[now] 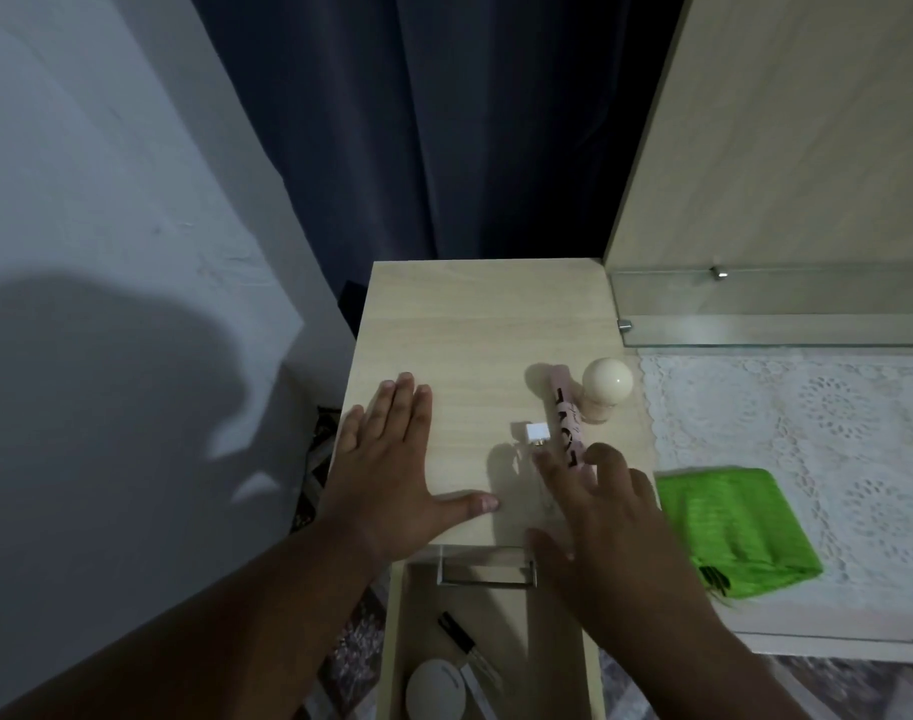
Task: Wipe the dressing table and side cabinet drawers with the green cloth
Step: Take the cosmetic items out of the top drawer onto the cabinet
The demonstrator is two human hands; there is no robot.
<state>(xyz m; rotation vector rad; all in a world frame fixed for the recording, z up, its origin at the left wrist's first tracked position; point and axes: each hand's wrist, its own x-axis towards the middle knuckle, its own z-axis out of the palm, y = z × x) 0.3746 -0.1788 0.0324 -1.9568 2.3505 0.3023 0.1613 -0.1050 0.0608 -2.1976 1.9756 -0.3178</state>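
Starting nearest the camera, at 6 o'clock, an open drawer [496, 641] of the side cabinet [470, 324] holds a round white compact [436, 691] and a slim clear tube with a black cap [464, 644], lying slantwise. A chrome handle [488, 569] runs across the drawer's front edge, just below the cabinet top.

Both forearms come in from the bottom of the frame. The left hand [392, 470] lies flat on the cabinet top at about 9 o'clock from the middle of that surface, palm down, fingers together and straight, thumb stretched out toward 3 o'clock; it holds nothing. The right hand [610, 522] hangs over the cabinet's near right corner with its fingers spread wide and slightly curled, also holding nothing. Its fingertips reach a small clear bottle with a white square cap [537, 433], though motion blur makes it hard to say whether they actually touch it.

Just beyond those fingertips a pink tube with black lettering [566, 413] stands leaning toward 12 o'clock, and beside it at 3 o'clock is a pale bottle with a round cream ball cap [607, 381].

The green cloth [735, 532] lies folded and untouched at 3 o'clock from the right hand, on a white lace mat [807, 407] covering the dressing table [833, 644].

Farther back, a glass shelf [776, 309] crosses the table's pale wood back panel [781, 148]. At 12 o'clock hangs a dark blue curtain [418, 122], with a white wall [106, 174] at 10 o'clock carrying the person's shadow.
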